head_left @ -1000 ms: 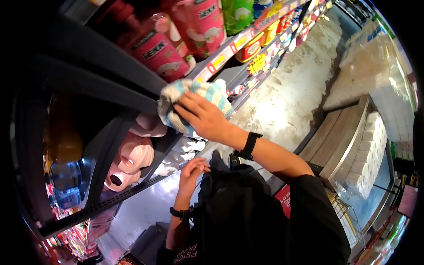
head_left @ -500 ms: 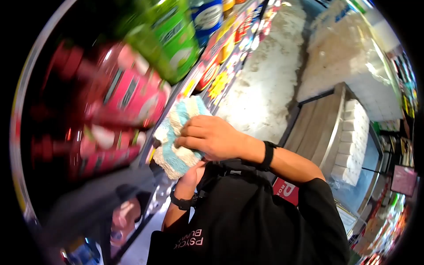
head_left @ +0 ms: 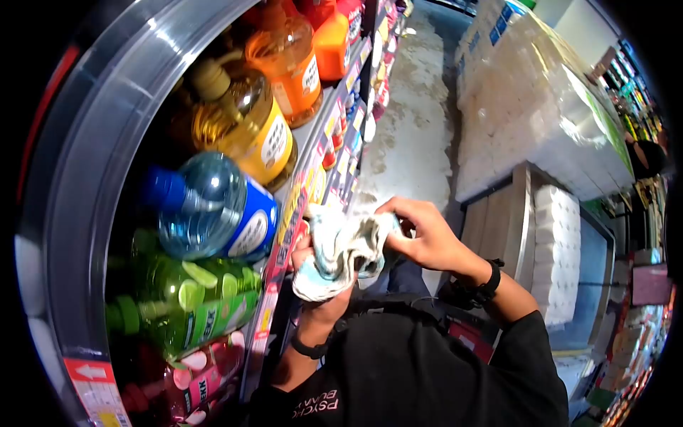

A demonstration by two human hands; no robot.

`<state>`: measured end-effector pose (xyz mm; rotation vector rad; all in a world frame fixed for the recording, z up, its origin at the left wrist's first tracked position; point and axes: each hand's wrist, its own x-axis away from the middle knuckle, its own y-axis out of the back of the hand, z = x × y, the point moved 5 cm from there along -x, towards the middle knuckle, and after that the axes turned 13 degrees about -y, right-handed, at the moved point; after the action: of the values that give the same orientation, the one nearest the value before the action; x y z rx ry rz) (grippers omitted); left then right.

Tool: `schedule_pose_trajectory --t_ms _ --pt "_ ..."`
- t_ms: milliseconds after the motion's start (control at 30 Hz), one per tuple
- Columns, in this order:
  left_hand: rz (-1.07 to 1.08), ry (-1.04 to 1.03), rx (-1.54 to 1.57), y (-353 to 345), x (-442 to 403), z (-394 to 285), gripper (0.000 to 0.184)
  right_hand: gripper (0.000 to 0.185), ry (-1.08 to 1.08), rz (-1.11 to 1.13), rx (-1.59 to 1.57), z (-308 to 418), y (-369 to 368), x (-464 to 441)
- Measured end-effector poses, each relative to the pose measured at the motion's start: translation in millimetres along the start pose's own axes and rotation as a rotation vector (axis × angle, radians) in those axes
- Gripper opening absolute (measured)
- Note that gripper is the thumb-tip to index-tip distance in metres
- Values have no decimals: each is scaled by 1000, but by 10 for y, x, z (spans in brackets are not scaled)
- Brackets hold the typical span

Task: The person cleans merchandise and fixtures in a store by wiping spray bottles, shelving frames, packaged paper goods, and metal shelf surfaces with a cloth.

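Note:
Both hands are on a crumpled white and light-blue cloth [head_left: 341, 249] in front of my chest. My right hand [head_left: 427, 235] pinches its right edge between thumb and fingers. Beneath the cloth is my left hand [head_left: 324, 302], mostly covered by it, with fingertips wrapped up at its left side. Just left of the cloth runs the shelf edge with price labels [head_left: 292, 213]. Behind that edge stand a blue bottle [head_left: 213, 206], a green bottle [head_left: 192, 302], a yellow bottle [head_left: 252, 132] and a pink bottle [head_left: 206, 377].
Orange bottles [head_left: 288, 67] stand farther along the shelf. A clear curved panel [head_left: 107, 142] borders the shelf at the left. An aisle floor [head_left: 405, 135] runs ahead. To the right are wrapped white stacks [head_left: 526, 121], a wooden-sided bin [head_left: 498, 220] and white packs [head_left: 555, 256]. A person [head_left: 646, 156] is at far right.
The view has moved along the shelf to the blue and yellow bottles. The cloth has left the shelf edge and is bunched up. My left hand has come under it, and my right hand has shifted right.

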<state>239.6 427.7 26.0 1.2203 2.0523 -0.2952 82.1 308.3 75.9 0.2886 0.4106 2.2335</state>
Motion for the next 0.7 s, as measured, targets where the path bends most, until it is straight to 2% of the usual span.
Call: schedule_pose_trajectory --t_ms 33,67,100,167,200,233,333,367,400,433,500,567,600,667,700 --pt "-92 -79 92 -122 -95 28 73 26 45 -123 -21 -50 116 -137" --pt "-142 83 130 -239 -167 127 72 25 -37 -179 -164 -144 244 -307" --pt "-201 133 30 -362 -342 145 68 23 15 -323 -349 -340 318 -509" --pt "-287 494 404 -709 -591 446 61 23 83 -403 -452 -484 543 -813" --pt "-222 582 560 -919 -738 550 50 23 172 -435 -529 -610 627 -1009" --pt "-199 594 551 -1093 -891 600 42 24 145 -385 -705 -740 687 -1176" --pt "13 491 59 -1508 -1361 821 30 23 -98 -301 -706 -1153 1168 -1649" --pt "21 504 35 -1649 -1490 870 30 22 -195 -236 -743 -1268 1330 -1731" --pt "-12 468 -144 -1737 -1628 902 30 22 -173 -238 -798 -1296 1507 -1840" --pt "-53 420 -313 -1809 -1765 919 30 20 -200 -149 -870 -1311 1678 -1872" --pt "-260 493 13 -2007 -2025 1141 35 25 -48 -161 -907 -1190 2079 -2074" --pt "-461 516 413 -2313 -2313 1274 41 45 130 -278 -696 -1059 2502 -2307" --pt "-521 396 351 -2402 -2450 1284 42 52 180 -280 -597 -979 2657 -2408" --pt "-599 195 181 -2638 -2765 1253 45 45 257 -359 -434 -760 2957 -2584" --pt "-553 35 173 -2775 -2979 1210 52 45 300 -417 -340 -669 3062 -2698"
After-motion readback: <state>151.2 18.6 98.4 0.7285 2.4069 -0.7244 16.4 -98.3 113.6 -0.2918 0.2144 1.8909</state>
